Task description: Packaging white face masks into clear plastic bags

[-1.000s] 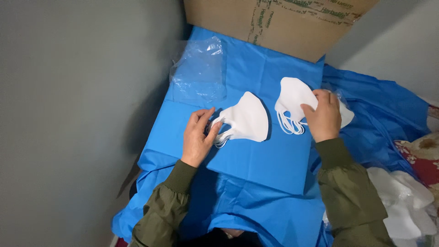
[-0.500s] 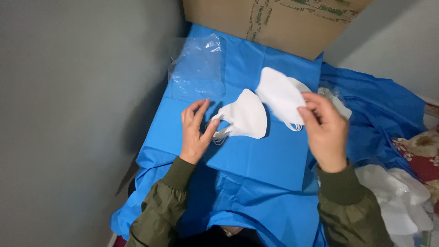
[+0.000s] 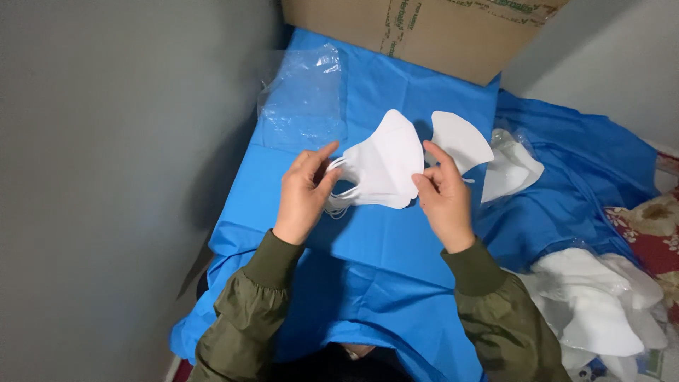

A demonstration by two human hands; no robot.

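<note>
A small stack of white folded face masks [image 3: 380,166] lies on a blue cloth [image 3: 368,276]. My left hand [image 3: 303,192] pinches its left end by the ear loops. My right hand [image 3: 442,194] holds another white mask [image 3: 458,141] up by its lower edge, right beside the stack and touching its right side. Both sleeves are olive green.
A clear plastic bag [image 3: 305,99] lies at the cloth's far left. A cardboard box [image 3: 417,32] stands behind. More white masks [image 3: 511,168] lie to the right, and a heap in plastic [image 3: 601,304] sits at lower right. A grey wall [image 3: 120,177] is left.
My right hand has lifted a mask from the right and carried it left to the stack under my left hand. The stack itself has barely shifted.
</note>
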